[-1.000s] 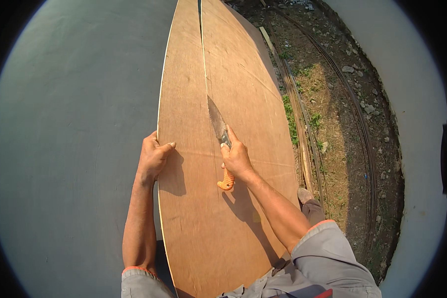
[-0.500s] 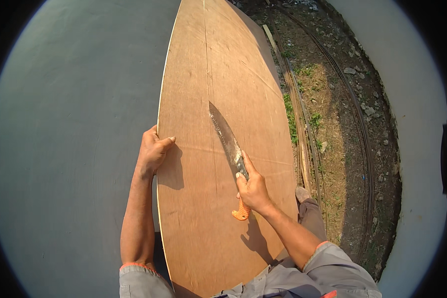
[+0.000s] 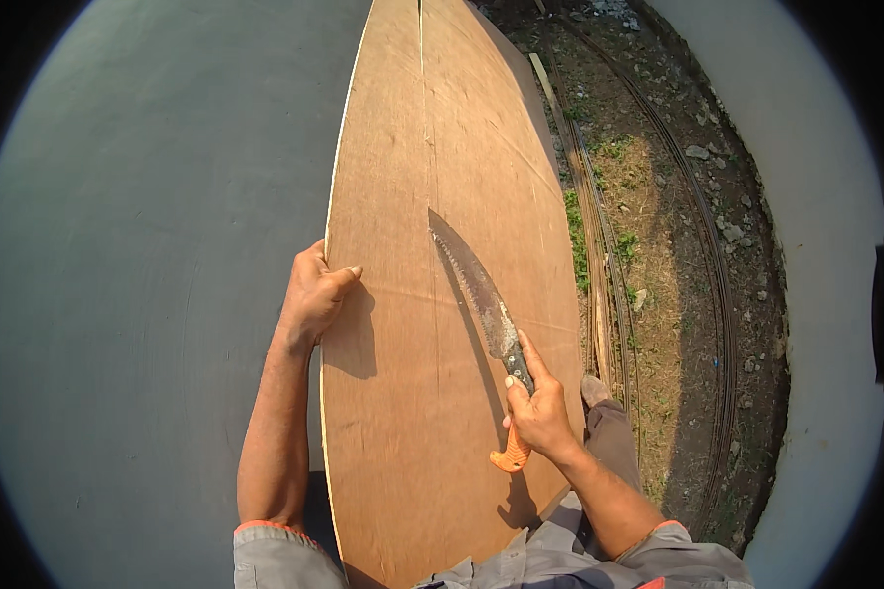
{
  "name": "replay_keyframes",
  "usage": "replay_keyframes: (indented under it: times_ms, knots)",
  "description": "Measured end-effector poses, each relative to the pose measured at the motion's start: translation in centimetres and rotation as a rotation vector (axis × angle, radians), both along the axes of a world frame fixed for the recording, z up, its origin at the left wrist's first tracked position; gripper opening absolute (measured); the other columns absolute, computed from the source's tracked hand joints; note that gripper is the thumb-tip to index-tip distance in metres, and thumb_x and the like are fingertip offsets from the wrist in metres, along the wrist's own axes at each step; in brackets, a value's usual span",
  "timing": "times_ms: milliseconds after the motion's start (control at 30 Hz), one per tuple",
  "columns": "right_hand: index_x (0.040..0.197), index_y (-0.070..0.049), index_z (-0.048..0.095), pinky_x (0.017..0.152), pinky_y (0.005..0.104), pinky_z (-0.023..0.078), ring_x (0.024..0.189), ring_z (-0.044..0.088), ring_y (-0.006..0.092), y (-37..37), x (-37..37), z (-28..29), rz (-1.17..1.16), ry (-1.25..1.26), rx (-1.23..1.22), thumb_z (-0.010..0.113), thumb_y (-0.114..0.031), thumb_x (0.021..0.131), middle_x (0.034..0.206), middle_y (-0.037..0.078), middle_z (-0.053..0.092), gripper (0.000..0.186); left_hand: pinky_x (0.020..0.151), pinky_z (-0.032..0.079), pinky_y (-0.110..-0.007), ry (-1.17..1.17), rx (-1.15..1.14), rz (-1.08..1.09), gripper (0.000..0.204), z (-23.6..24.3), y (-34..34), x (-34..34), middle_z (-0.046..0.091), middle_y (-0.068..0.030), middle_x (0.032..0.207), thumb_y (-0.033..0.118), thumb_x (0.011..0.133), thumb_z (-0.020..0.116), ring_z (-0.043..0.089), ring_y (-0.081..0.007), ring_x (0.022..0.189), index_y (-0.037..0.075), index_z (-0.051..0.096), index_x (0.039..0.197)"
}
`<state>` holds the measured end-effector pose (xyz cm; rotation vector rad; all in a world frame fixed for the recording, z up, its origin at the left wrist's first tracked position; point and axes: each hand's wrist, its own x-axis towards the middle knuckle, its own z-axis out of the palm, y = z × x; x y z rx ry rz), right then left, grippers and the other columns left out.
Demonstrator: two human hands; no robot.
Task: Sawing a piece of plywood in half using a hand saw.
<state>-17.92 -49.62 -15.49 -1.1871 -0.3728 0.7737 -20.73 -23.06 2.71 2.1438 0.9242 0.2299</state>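
A large plywood sheet (image 3: 393,432) stretches away in front of me. A thin dark line runs lengthwise down it, widening into an open slit at the far end. My left hand (image 3: 322,292) grips the sheet's left edge, its thumb lying on top and its fingers mostly hidden behind the edge. In my right hand (image 3: 542,404) is a handsaw (image 3: 469,275) with a curved, rusty, toothed blade and an orange handle. The saw's tip meets the line near the middle of the sheet, and its shadow falls on the wood beneath.
A smooth grey surface (image 3: 157,294) extends along the left. Right of the sheet, long wooden strips and thin rods (image 3: 599,265) lie on earthy ground (image 3: 668,304) with weeds and stones. A pale wall (image 3: 805,196) bounds the far right. My shoe (image 3: 594,391) shows beside the sheet.
My right hand has drawn the saw back toward me and to the right, its handle now lower. The sheet and my left hand appear shifted slightly right in view.
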Motion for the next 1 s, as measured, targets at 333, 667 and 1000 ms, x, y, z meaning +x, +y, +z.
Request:
replay_keyframes:
  times_ms: [333,667,1000]
  knots:
    - [0.162,-0.003,0.027,0.05,0.0312,0.055,0.057,0.059,0.0117,1.8,0.2,-1.0,0.039,0.045,-0.003,0.049,0.0,0.096,0.093,0.01,0.065,0.069,0.082,0.058,-0.037,-0.028,-0.1,0.014,0.039,0.4,0.9,-0.7,0.071,-0.0212,0.108,0.002,0.087,0.062,0.071,-0.0244,0.092,-0.013,0.059,0.123]
    - [0.161,0.001,0.027,0.048,0.0305,0.052,0.052,0.057,0.0107,9.0,4.2,0.2,0.073,0.029,-0.058,0.049,-0.003,0.096,0.078,0.005,0.06,0.068,0.078,0.058,-0.035,0.016,-0.048,0.008,0.038,-0.1,1.4,-0.7,0.071,-0.0206,0.107,0.002,0.087,0.063,0.071,-0.0222,0.088,-0.013,0.059,0.122]
    - [0.161,-0.002,0.029,0.05,0.0309,0.054,0.053,0.058,0.0125,11.0,4.4,0.0,0.016,0.076,-0.077,0.049,-0.003,0.097,0.091,0.012,0.067,0.067,0.08,0.056,-0.035,0.004,-0.012,-0.041,0.038,-0.9,1.3,1.2,0.071,-0.0196,0.104,0.003,0.087,0.062,0.071,-0.0218,0.089,-0.012,0.059,0.122]
